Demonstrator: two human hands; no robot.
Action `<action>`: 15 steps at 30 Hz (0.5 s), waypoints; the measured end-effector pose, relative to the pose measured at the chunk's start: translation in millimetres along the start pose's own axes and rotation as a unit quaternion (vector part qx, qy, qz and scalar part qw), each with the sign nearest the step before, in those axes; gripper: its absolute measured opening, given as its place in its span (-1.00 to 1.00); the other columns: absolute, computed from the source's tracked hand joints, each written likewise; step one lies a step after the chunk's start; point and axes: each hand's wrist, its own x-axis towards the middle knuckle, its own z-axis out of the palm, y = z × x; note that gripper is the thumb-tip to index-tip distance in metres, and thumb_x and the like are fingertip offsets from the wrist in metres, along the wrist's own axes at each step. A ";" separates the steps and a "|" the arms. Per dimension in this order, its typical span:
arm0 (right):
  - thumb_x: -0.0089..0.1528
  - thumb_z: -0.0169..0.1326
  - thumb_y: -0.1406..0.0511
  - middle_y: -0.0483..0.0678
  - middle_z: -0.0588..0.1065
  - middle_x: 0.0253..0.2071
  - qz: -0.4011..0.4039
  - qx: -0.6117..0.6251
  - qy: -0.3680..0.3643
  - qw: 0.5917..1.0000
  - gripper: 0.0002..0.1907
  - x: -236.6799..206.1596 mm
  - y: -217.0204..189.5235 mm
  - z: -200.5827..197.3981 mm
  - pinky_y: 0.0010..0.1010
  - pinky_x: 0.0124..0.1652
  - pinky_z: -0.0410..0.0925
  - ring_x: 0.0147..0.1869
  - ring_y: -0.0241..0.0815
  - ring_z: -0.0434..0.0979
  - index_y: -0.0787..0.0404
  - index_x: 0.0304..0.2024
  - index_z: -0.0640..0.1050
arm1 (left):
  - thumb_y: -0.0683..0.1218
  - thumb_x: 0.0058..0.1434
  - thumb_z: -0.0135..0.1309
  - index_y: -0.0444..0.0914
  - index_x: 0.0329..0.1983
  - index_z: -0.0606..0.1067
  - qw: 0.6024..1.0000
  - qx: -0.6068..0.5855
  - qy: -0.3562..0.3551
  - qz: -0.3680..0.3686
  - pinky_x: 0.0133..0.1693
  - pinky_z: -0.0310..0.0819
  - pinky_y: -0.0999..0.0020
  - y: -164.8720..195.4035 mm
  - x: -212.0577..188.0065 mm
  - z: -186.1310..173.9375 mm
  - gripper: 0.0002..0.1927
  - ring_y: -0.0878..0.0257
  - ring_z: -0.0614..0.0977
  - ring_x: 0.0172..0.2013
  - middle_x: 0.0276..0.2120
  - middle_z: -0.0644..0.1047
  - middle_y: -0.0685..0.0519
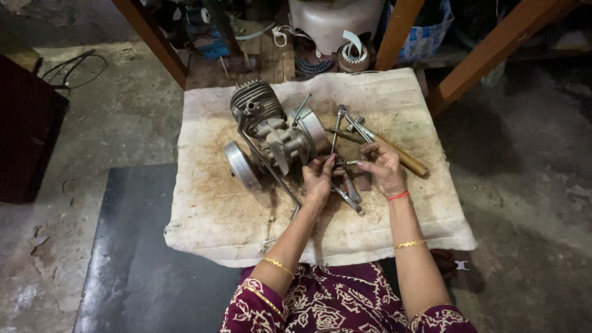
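engine [271, 126]: 1 | stained cloth [216, 209]: 1 | wooden-handled tool [401, 157]: 1 | loose metal hand tools [345, 120] on the cloth: several, tangled, exact number unclear | hands: 2, left hand [319, 179], right hand [383, 169] | red thread on wrist [398, 196]: 1 | gold bangles [409, 244]: 3 visible

Wooden table legs [394, 31], a black mat [142, 259] and a cable [71, 68] on concrete.
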 end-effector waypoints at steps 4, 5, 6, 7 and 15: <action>0.19 0.29 0.42 -0.12 0.53 -0.38 -0.015 -0.079 0.050 0.995 -0.84 1.6 7.7 -1.8 -0.60 -0.39 0.30 -0.40 -0.40 0.45 0.28 -0.21 0.57 | -0.22 0.35 0.12 -0.45 -0.14 0.57 1.000 -0.004 -0.020 0.005 -0.40 0.59 0.39 0.4 0.4 0.4 -0.85 0.23 0.67 -0.45 -0.31 0.64 -0.06; 0.21 0.29 0.40 -0.13 0.51 -0.42 -0.022 -0.075 0.054 0.995 -0.86 2.1 9.6 -2.6 -0.59 -0.43 0.27 -0.43 -0.41 0.43 0.27 -0.23 0.57 | -0.21 0.35 0.12 -0.45 -0.14 0.57 1.000 0.000 -0.020 0.007 -0.41 0.59 0.39 0.5 0.9 0.4 -0.85 0.23 0.67 -0.46 -0.31 0.64 -0.06; 0.23 0.28 0.38 -0.14 0.50 -0.45 -0.028 -0.070 0.059 0.995 -0.87 2.2 12.1 -2.5 -0.58 -0.47 0.24 -0.47 -0.42 0.41 0.27 -0.26 0.56 | -0.21 0.35 0.11 -0.45 -0.14 0.57 1.000 0.005 -0.021 0.009 -0.41 0.58 0.40 0.6 1.2 0.1 -0.84 0.23 0.67 -0.46 -0.31 0.65 -0.06; 0.25 0.28 0.36 -0.15 0.48 -0.48 -0.034 -0.065 0.063 0.995 -0.87 1.7 13.6 -2.9 -0.57 -0.50 0.21 -0.50 -0.43 0.38 0.26 -0.28 0.56 | -0.21 0.35 0.11 -0.45 -0.14 0.57 1.000 0.010 -0.017 0.007 -0.42 0.57 0.40 0.5 0.8 0.2 -0.84 0.22 0.67 -0.47 -0.31 0.64 -0.06; 0.24 0.33 0.29 -0.17 0.47 -0.42 -0.025 -0.239 0.089 0.967 -0.79 1.9 13.1 1.2 -0.54 -0.37 0.25 -0.40 -0.40 0.40 0.27 -0.24 0.56 | -0.21 0.34 0.13 -0.43 -0.16 0.55 1.000 0.017 0.011 -0.009 -0.45 0.54 0.40 0.9 0.6 3.4 -0.86 0.21 0.67 -0.50 -0.34 0.62 -0.02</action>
